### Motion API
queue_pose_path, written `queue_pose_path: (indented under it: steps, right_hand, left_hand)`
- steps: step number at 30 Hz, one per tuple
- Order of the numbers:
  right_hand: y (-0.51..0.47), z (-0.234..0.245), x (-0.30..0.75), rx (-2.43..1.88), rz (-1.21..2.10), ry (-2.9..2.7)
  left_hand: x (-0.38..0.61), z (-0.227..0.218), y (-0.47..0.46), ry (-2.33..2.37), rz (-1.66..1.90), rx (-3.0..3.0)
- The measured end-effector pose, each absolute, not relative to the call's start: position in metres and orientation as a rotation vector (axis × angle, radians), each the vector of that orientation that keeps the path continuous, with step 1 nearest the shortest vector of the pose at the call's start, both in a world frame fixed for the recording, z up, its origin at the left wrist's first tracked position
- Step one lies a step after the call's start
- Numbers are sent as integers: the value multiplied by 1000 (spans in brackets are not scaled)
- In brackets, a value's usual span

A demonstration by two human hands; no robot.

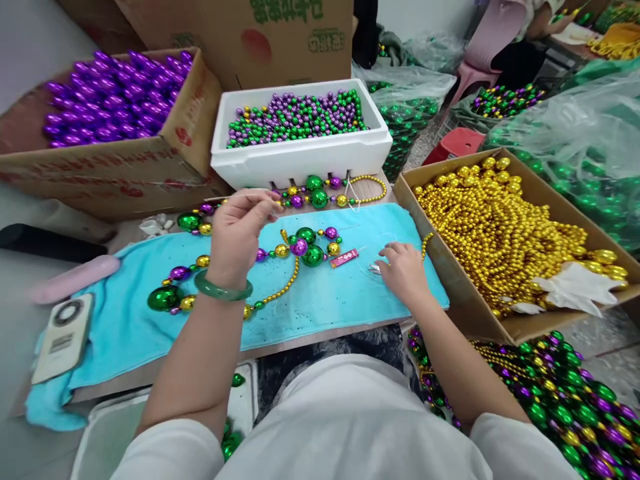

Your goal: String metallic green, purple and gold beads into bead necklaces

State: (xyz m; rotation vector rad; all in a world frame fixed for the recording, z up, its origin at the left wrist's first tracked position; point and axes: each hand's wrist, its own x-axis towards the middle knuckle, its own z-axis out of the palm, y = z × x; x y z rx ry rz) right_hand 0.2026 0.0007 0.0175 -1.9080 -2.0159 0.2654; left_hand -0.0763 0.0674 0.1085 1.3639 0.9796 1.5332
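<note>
My left hand (239,232), with a green bangle on the wrist, is raised over the turquoise towel (350,293); its fingers pinch a thin needle or thread near a strand of green, purple and gold beads (295,250). My right hand (403,267) rests on the towel's right part, fingers curled on a small clear thread or bit beside a small red label (344,259). A second bead strand (320,193) lies at the towel's far edge.
A white foam box (300,157) of mixed beads stands behind the towel. A cardboard box of purple beads (113,93) is far left, a box of gold bead strings (500,227) right. A pile of finished strands (560,393) lies lower right. A small device (65,333) lies left.
</note>
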Motion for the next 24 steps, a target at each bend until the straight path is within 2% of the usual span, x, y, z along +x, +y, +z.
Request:
queue_pose_path:
  steps: [6, 12, 16, 19, 24]
  right_hand:
    - [39, 61, 120, -1166, 979, -1464]
    - [62, 60, 60, -967, 1375, -1318]
    - [65, 57, 63, -977, 1454, -1311]
    - [74, 75, 80, -1023, 1444, -1349]
    - [101, 160, 121, -1132, 1122, -1540]
  left_hand:
    - [-74, 110, 65, 971, 1469, 1318]
    - [-70, 109, 61, 1001, 1428, 1269]
    - [-72, 99, 61, 1037, 1441, 1223]
    - [-86, 106, 61, 1163, 1464, 1272]
    - [-144, 178, 59, 1398, 1481, 1402]
